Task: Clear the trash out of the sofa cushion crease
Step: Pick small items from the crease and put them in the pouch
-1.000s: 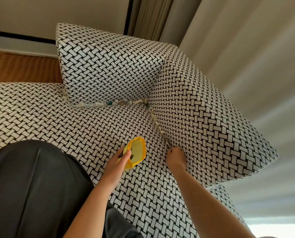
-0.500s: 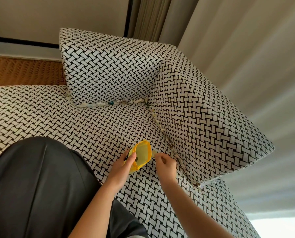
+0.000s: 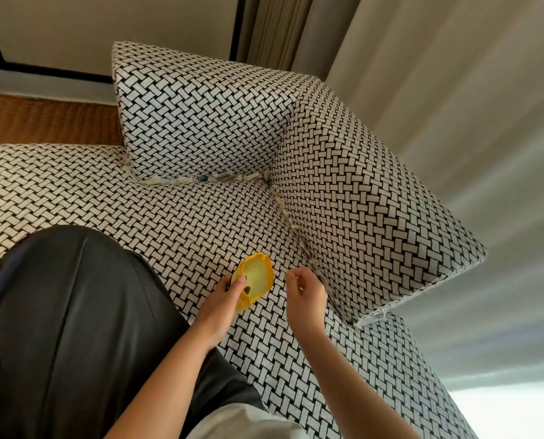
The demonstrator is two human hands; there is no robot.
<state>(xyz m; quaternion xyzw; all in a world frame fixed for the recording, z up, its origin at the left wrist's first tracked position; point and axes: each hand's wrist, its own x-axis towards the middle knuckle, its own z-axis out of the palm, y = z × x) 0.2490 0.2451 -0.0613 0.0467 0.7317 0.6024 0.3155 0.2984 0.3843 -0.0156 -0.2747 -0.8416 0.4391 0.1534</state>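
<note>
Trash wedged pale and shredded along two cushion creases, back and right side.
Left hand clamped on one yellow bag; right hand loosely curled, fingertips nearly together, beside side crease.

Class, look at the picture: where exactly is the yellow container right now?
In the head view, the yellow container sits low and centre over the seat cushion, held by the left hand, just left of the right hand.
</note>
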